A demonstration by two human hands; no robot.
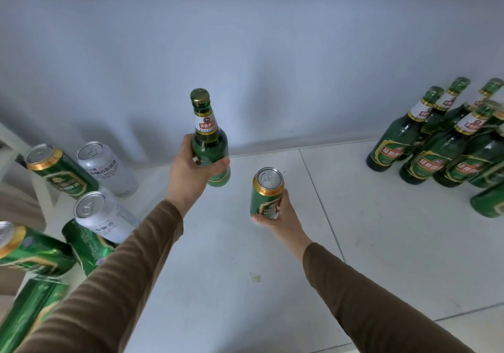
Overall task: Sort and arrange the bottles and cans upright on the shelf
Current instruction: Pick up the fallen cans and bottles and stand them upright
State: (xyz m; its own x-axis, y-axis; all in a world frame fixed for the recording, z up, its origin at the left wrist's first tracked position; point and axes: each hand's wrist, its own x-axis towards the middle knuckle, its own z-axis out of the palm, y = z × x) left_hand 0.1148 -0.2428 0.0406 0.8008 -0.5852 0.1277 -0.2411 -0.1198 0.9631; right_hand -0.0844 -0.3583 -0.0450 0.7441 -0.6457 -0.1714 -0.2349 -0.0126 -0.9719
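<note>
I am holding a green glass bottle (209,145) in my left hand (191,172), my fingers (218,165) curling round its lower body just under the shoulder, so that the gold-banded neck and green cap are standing up above my grip. The bottle is upright, over the middle of the white shelf (381,243), close to the pale blue back wall (245,52); I cannot tell whether its base is touching the shelf. My right hand (278,216) is gripping a short green can (266,192) from below and behind, thumb (259,219) on its left side, its pull-tab top facing up. The can is just to the right of the bottle and nearer to me, apart from it.

On the left, a cluster of cans is sitting together: a tall green can (58,171) and a silver can (107,167) at the back, another silver can (101,217) in front of them, and more green cans (32,249) nearer to me, partly hidden by my brown sleeve (114,284). On the far right, a group of green bottles (441,145) with red and gold labels is standing packed together, well apart from my hands, and one more green piece (489,202) is showing at the frame's edge below them.
</note>
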